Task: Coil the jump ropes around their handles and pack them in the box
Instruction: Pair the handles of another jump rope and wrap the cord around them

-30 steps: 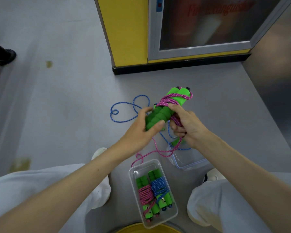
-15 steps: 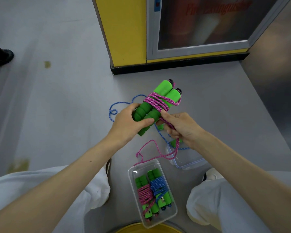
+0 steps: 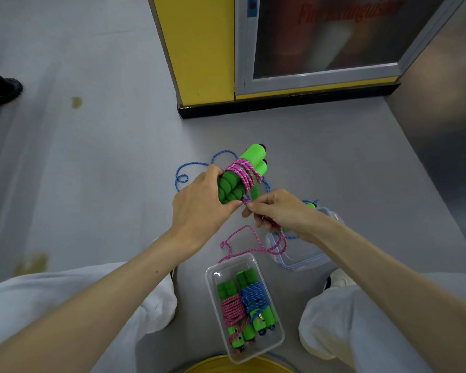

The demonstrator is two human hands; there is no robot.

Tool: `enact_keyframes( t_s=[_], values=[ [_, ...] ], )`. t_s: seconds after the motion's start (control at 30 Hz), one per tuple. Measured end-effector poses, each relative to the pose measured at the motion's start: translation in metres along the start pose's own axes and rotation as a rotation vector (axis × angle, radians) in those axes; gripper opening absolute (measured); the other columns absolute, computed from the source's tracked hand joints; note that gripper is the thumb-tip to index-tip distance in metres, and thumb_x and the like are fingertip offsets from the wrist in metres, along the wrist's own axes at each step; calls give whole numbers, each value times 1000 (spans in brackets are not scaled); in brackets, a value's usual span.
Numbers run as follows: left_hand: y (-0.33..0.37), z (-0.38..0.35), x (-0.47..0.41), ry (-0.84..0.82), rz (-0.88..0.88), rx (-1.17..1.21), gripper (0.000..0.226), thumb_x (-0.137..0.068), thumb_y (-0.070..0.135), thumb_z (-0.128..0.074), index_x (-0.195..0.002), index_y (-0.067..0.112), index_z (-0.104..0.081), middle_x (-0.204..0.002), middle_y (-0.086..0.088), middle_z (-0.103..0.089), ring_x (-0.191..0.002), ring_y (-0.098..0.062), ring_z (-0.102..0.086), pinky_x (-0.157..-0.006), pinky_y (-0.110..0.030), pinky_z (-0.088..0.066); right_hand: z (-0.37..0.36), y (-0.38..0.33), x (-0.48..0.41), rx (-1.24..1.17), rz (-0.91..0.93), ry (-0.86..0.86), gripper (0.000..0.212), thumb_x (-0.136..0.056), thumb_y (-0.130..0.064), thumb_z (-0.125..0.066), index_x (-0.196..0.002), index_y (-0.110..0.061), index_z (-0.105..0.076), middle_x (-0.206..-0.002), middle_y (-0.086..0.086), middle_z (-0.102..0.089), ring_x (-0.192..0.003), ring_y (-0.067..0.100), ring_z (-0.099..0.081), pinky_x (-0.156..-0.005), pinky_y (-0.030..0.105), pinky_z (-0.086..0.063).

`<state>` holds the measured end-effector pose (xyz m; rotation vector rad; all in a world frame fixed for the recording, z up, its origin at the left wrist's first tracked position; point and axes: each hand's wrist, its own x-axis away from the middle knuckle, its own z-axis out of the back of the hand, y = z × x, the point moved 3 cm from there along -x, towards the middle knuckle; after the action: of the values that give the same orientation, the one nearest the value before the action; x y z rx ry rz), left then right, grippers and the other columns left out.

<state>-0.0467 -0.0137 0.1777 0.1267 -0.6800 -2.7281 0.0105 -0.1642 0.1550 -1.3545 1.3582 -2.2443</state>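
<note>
Handles [image 3: 229,187] clamped in left hand [image 3: 199,208] grip; right hand [image 3: 283,211] grip pinches pink rope [image 3: 242,172] just beside. Box [image 3: 210,289] rim nearer body than grips; open floor [image 3: 92,184] leftward.

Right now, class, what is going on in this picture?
A person's left hand grips a pair of green foam handles partly wound with pink braided rope. The right hand pinches that rope close to the handles; its loose tail hangs toward the floor. The clear plastic box already holds a wound pink rope and a wound blue rope. A blue braided rope lies uncoiled on the floor.
</note>
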Motion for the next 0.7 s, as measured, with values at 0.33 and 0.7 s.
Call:
enact_keyframes(
  t_s=[0.33, 0.7],
  values=[
    [10, -8, 8, 69, -348, -340, 60, -52, 27, -91, -100, 11, -58, -74, -5, -55, -60, -21, -56, -41, -22, -27, -3, -1, 2, -88, -76, -78, 28, -99, -25, -47, -88, -4, -62, -58, 12, -64, -40, 14, -53, -46, 24, -47],
    [7, -15, 7, 144, -455, -361, 67, -48, 11, -90, -108, 8, -61, -80, -8, -55, -67, -24, -55, -46, -27, -39, -6, 0, 1, -273, -19, -123, 22, -101, -5, -38, -104, 1, -59, -86, 17, -72, -82, 25, -71, -80, 31, -57]
  ],
)
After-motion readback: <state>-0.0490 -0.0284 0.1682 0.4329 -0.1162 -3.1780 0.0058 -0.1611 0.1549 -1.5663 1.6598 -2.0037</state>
